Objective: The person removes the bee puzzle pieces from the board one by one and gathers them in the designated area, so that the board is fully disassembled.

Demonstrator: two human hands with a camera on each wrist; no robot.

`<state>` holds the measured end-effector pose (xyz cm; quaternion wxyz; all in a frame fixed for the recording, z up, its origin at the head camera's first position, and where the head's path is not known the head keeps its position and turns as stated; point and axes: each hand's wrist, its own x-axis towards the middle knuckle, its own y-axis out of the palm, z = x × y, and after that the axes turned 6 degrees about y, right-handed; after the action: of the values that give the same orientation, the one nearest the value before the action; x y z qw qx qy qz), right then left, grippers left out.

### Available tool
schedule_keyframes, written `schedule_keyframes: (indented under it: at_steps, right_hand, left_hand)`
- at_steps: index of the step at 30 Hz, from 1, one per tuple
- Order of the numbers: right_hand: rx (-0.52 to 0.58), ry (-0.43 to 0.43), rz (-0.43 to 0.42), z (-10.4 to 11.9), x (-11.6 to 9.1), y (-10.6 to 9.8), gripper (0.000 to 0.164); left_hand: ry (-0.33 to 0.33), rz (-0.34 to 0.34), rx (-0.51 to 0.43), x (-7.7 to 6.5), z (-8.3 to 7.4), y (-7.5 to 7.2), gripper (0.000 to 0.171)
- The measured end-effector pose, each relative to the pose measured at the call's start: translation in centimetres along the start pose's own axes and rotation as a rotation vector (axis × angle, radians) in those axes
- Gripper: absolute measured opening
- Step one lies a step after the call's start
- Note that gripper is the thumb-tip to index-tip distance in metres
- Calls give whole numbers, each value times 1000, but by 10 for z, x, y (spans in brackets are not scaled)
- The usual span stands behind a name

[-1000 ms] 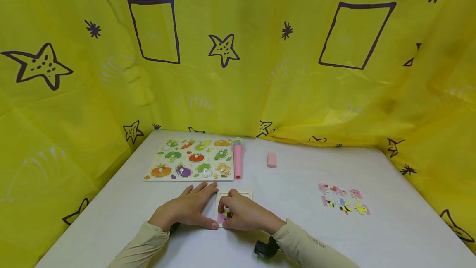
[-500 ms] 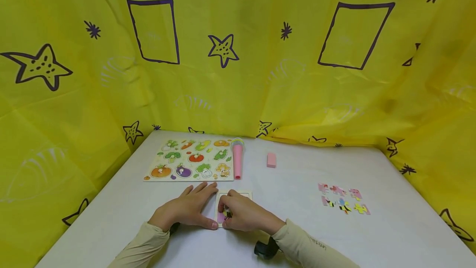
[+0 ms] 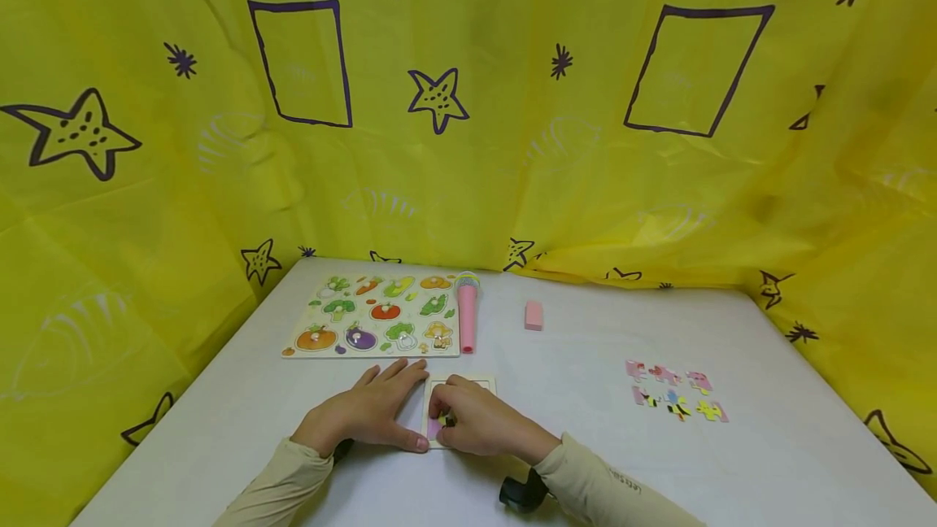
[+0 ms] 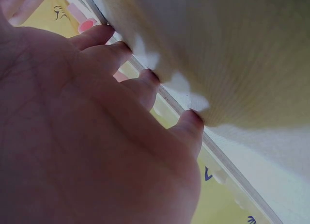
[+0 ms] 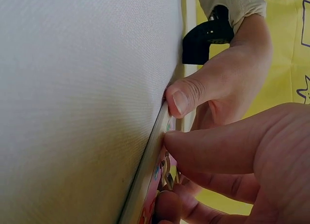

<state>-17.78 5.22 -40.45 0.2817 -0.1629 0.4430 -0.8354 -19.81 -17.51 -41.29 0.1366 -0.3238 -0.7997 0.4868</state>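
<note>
My left hand (image 3: 373, 413) lies with its fingers spread beside a small pale wooden puzzle frame (image 3: 483, 383), its thumb at the frame's lower left edge. Bent over the frame, my right hand (image 3: 486, 421) pinches a small puzzle piece (image 5: 168, 178) between thumb and fingers, low against the picture. Much of that piece and of the frame's inside is hidden by the right hand; a pink patch (image 3: 435, 429) shows at the left. In the left wrist view, the left hand's fingertips (image 4: 190, 121) overlap a thin board edge.
Several loose puzzle pieces (image 3: 677, 390) lie to the right in two rows. A vegetable peg board (image 3: 293, 346) lies behind the left hand, with a pink toy microphone (image 3: 468, 320) along its right side. A pink block (image 3: 534, 315) stands farther back. Yellow curtains (image 3: 498, 177) surround the table.
The right hand's fingers shift slightly over the frame, covering more of the dark and yellow print there. The left hand and the loose pieces stay put.
</note>
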Motion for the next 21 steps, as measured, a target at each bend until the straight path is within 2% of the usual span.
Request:
schedule_keyframes:
  at_steps: [11, 21]
  right_hand:
    - [36, 47, -16, 3, -1, 4, 25]
    - [-72, 8, -63, 6, -5, 8, 20]
  left_hand:
    - [12, -1, 7, 1, 1, 0, 100]
    - [10, -7, 4, 0, 1, 1, 101]
